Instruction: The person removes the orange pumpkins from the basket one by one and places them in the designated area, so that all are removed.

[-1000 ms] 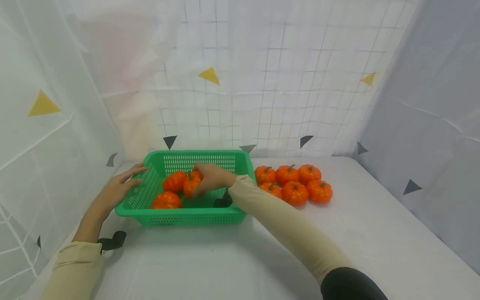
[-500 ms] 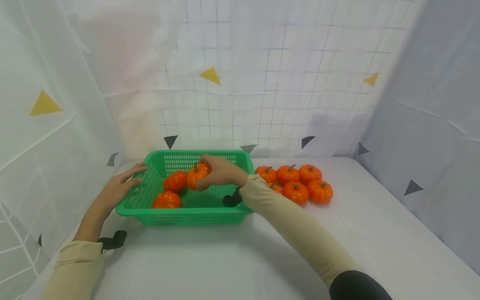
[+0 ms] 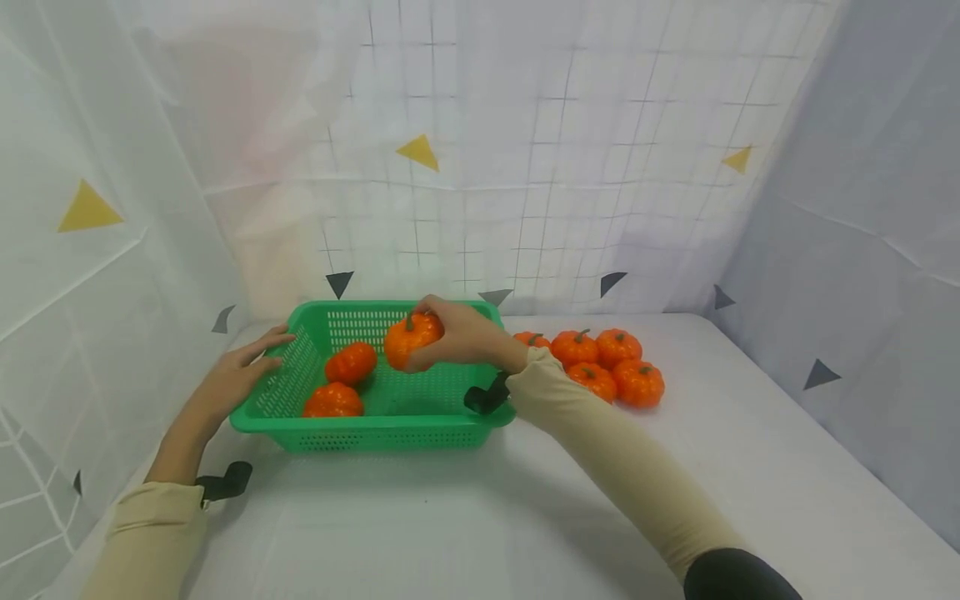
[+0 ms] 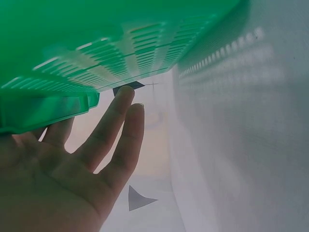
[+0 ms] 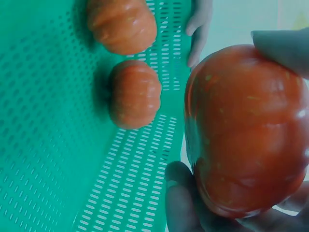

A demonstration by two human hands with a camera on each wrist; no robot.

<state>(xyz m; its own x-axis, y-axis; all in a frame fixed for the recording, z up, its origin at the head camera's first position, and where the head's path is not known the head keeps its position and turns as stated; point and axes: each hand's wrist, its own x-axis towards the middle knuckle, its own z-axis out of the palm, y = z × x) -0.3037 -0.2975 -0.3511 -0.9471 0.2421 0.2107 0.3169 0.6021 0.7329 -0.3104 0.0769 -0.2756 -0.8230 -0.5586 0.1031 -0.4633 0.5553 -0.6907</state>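
Head view: pinching a glossy, ribbed orange pumpkin in the right hand, over a green, slotted plastic basket, with the left hand spread at its rim. Left wrist view: straight fingers beside the basket. Right wrist view: two similar pumpkins inside.

The basket looks to be of smooth plastic, with a soft shine. The pumpkins have a glossy, ribbed surface, like plastic. The sleeves are of matt cloth. The worktop looks smooth and rather matt. The backdrop is a thin, creased sheet.
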